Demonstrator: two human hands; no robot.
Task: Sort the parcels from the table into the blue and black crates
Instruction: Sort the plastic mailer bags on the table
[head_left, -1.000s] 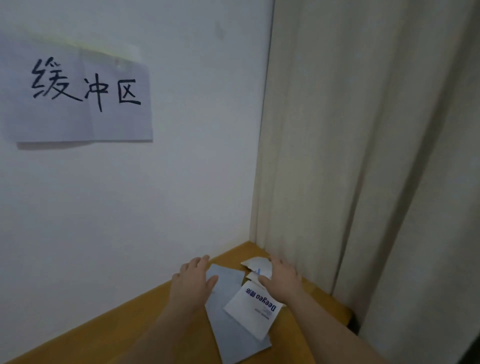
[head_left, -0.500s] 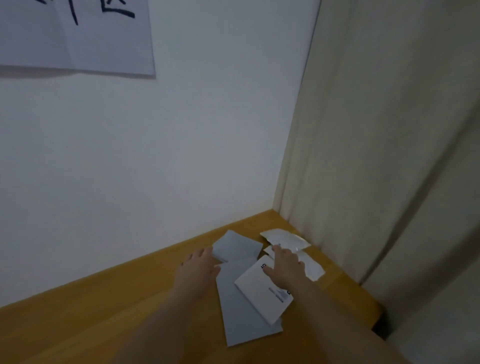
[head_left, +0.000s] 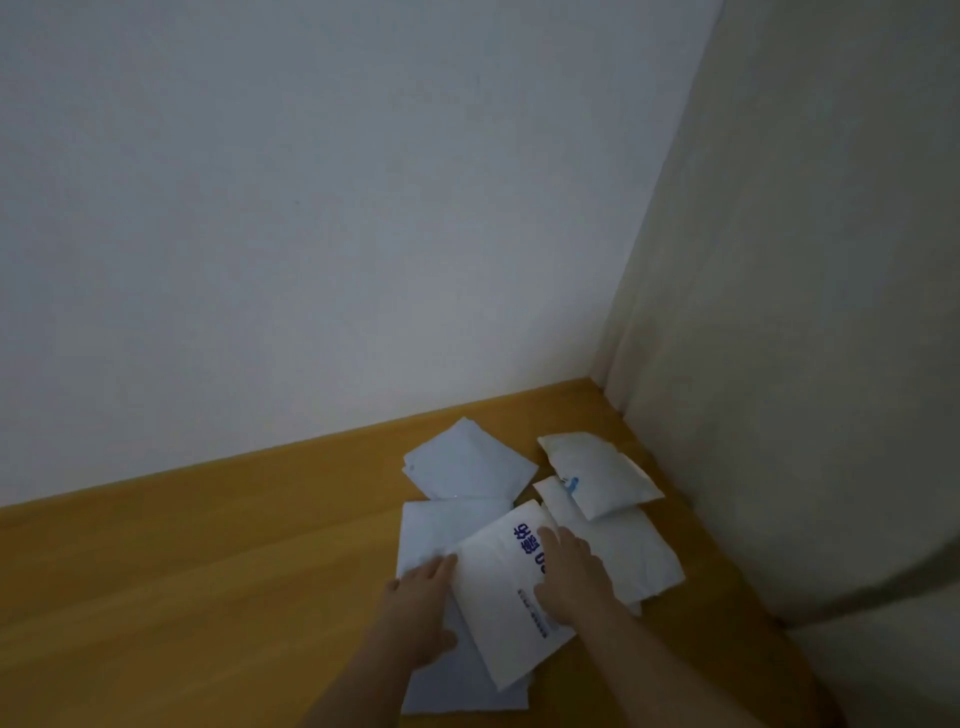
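Near the far right corner of the wooden table (head_left: 218, 561), by the wall and curtain, lies a heap of flat parcels. Topmost is a white mailer bag with blue print (head_left: 506, 597), its long axis slanting from the near edge toward that corner. The right hand (head_left: 569, 574) lies spread flat on it; the left hand (head_left: 421, 605) touches its left edge, fingers relaxed, resting on a grey mailer (head_left: 436, 530) beneath. Both hands flank it equally, so a two-handed lift seems likely.

Only one view is given, taken from the person's head. The far right corner of the worktop (head_left: 208, 571) is looked down on from close by, where wall (head_left: 311, 208) and curtain (head_left: 805, 312) meet.
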